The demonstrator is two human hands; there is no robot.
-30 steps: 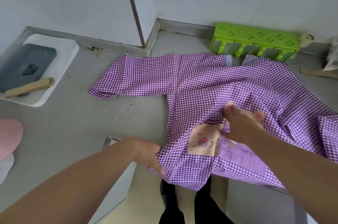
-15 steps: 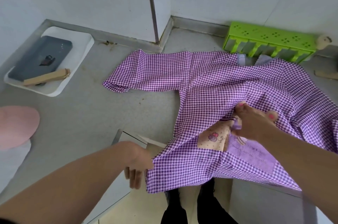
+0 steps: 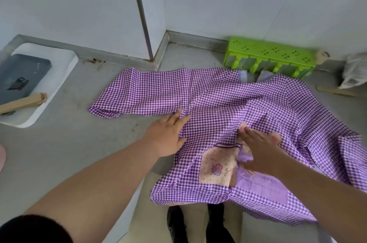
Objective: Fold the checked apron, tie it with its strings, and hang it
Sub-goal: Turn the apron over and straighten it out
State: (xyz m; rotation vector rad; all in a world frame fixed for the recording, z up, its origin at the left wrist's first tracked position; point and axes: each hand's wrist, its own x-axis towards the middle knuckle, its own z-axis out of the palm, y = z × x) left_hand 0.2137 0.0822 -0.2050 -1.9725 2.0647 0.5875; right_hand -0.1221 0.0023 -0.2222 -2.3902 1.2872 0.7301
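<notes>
A grey tabletop runs into a corner of white walls, with a green plastic rack against the back edge and a white tray at the left holding a dark flat object that is hard to identify. The checked apron lies spread across the tabletop, its near edge hanging over the front. The left hand lies flat, fingers straight, on the fabric's left edge, probably pinning it so it can be smoothed before folding. The right hand presses with straight fingers beside the printed pocket patch, likely flattening a wrinkle there. The apron's strings are not clearly visible; its right side is cut off by the frame.
</notes>
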